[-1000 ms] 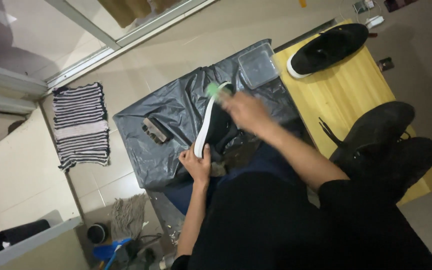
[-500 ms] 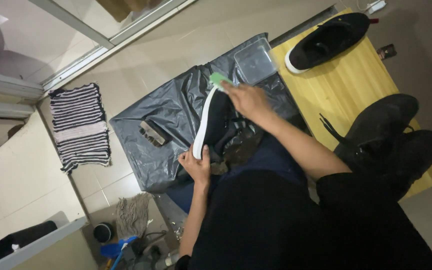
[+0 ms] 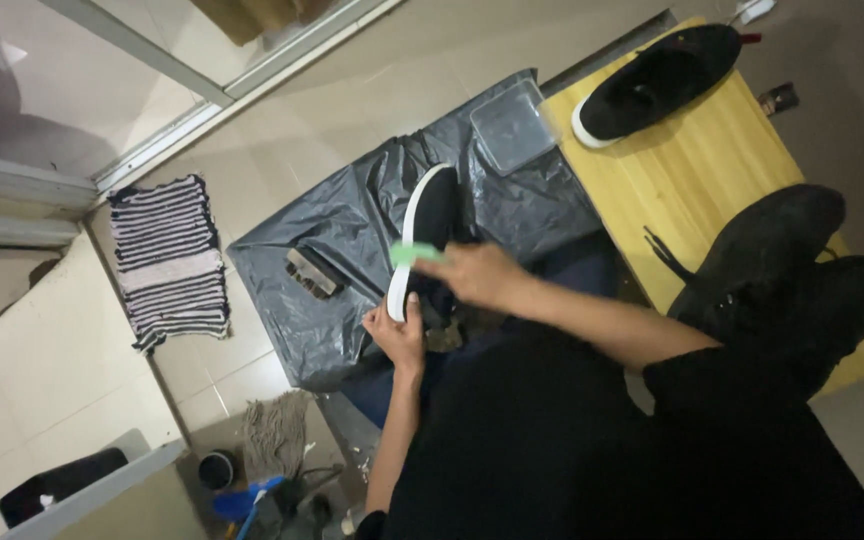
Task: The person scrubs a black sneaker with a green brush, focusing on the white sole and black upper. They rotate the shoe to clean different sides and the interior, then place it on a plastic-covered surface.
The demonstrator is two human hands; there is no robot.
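A black shoe with a white sole (image 3: 424, 225) is held on its side over a black plastic sheet (image 3: 352, 260). My left hand (image 3: 399, 335) grips the shoe's near end from below. My right hand (image 3: 475, 273) holds a small green brush (image 3: 410, 254) against the white sole edge, near the middle of the shoe.
A wooden brush (image 3: 312, 273) lies on the sheet. A clear plastic tub (image 3: 512, 125) stands at the sheet's far edge. On a wooden board (image 3: 692, 160) rest another black shoe (image 3: 657, 80) and two more (image 3: 782, 270). A striped mat (image 3: 174, 262) and mop (image 3: 274, 435) lie on the tiled floor.
My right hand with the green brush has slid from the shoe's far tip down toward the middle of the sole. The left hand keeps its grip.
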